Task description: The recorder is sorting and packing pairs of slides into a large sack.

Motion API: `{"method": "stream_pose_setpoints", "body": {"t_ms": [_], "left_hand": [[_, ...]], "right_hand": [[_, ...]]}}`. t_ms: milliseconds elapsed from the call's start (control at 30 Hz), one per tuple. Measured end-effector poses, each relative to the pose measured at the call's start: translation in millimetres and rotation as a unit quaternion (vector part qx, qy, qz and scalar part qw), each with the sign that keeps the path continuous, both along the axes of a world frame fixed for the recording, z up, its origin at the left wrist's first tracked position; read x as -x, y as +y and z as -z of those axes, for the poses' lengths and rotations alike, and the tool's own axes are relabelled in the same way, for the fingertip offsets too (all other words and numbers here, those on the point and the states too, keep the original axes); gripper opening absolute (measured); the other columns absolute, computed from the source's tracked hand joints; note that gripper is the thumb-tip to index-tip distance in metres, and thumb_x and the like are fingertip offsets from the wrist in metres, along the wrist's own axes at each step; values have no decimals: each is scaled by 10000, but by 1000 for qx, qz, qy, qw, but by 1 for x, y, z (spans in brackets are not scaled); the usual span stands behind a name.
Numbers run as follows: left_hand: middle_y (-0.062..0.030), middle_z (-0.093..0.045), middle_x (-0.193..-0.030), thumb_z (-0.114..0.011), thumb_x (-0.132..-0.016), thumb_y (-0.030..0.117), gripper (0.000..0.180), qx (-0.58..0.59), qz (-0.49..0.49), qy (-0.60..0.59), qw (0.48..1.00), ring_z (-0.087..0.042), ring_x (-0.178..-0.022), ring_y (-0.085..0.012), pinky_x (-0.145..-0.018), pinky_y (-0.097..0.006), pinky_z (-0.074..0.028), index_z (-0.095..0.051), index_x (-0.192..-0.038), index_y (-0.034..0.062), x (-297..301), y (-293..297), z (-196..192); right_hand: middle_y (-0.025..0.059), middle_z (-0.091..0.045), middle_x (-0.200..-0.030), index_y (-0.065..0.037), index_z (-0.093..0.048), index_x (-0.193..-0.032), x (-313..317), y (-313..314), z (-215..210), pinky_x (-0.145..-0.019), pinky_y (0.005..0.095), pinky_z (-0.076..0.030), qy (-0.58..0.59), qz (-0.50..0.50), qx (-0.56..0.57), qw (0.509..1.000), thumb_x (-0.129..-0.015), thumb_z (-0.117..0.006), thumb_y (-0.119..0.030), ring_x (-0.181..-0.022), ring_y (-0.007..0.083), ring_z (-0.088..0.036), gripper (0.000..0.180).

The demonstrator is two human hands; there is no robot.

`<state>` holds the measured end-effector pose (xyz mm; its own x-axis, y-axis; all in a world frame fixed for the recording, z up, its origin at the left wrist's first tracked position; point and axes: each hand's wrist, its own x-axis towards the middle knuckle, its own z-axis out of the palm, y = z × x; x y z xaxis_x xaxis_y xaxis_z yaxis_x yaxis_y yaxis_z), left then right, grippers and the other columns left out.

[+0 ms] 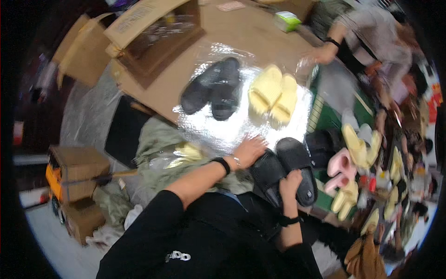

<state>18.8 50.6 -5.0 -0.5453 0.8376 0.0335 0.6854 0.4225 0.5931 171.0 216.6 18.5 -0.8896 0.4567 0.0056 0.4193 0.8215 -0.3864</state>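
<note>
My left hand (248,151) lies flat on a shiny clear plastic sheet (232,128), fingers spread, right beside a pair of black slippers (283,169). My right hand (290,181) grips that pair between the two slippers near their lower ends. Farther up on the plastic sit another pair of black slippers (213,88) and a pair of pale yellow slippers (273,93). Both wrists wear black bands.
Open cardboard boxes (144,32) stand on the brown table (260,35) at the back. A green crate (327,116) and several pink and yellow slippers (353,158) lie to the right. Another person (367,32) reaches in at the upper right. Brown boxes (74,186) sit at the left.
</note>
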Motion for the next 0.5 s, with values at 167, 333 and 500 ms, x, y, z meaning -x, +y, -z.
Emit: {"method": "stream_pose_setpoints", "body": {"t_ms": [167, 333, 500], "left_hand": [[-38, -374, -1324, -392, -897, 266, 387, -32, 5, 16, 999, -287, -1253, -246, -1027, -523, -161, -394, -1275, 181, -9, 6, -6], [-27, -326, -1364, -382, -910, 252, 404, -8, 42, -2, 999, -204, -1298, -243, -1054, -515, -87, -354, -1312, 221, -14, -4, -25], [-29, -325, -1366, -400, -903, 224, 398, -50, 90, 0, 995, -219, -1294, -251, -1051, -514, -75, -373, -1300, 210, -30, -4, -44]], "right_hand": [[283, -485, -870, 97, -512, -823, 20, -8, 1, -772, 466, -357, 44, 4, 45, 998, -559, -470, 46, -856, 449, -442, 272], [276, -490, -1062, 57, -522, -1032, 31, -17, 18, -883, 423, -348, 66, -69, 122, 988, -650, -465, 42, -1015, 419, -453, 387], [245, -497, -1051, 60, -500, -1039, 36, -24, 16, -857, 410, -373, 72, -45, 170, 982, -697, -503, -42, -1015, 374, -455, 357]]}}
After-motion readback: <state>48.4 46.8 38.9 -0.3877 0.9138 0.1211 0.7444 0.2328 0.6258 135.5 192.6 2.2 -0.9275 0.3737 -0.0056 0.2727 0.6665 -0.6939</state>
